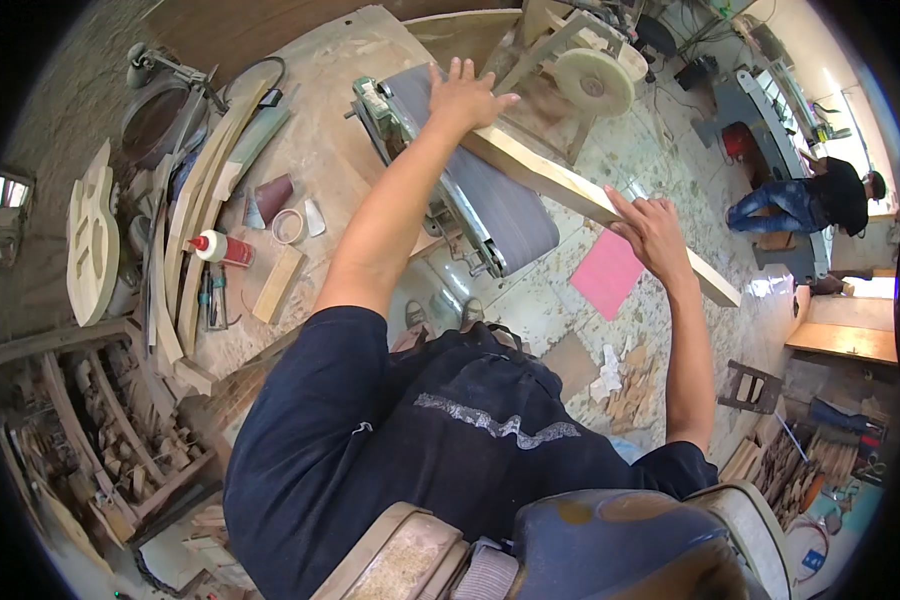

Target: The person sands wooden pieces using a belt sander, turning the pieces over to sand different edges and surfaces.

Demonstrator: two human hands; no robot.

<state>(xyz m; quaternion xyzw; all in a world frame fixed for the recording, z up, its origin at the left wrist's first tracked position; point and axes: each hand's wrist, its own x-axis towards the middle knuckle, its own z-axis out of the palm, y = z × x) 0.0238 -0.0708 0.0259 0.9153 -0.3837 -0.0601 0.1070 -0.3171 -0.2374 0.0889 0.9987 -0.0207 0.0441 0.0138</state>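
A long pale wooden board (550,180) reaches from the belt sander (500,200) out to the right over the floor. Its near-left end meets the grey sanding belt. My left hand (462,100) is open, fingers spread, lying over the board's end and the upper part of the belt. Farther along, my right hand (650,230) grips the board, with the index finger stretched along it and the other fingers curled. The underside of the board and the right thumb are hidden.
To the left, a workbench (310,100) holds a glue bottle (225,248), a small wood block (280,285) and curved strips (205,190). A round wheel (592,82) stands beyond the sander. Pink paper (607,273) lies on the floor. Another person (810,195) sits at far right.
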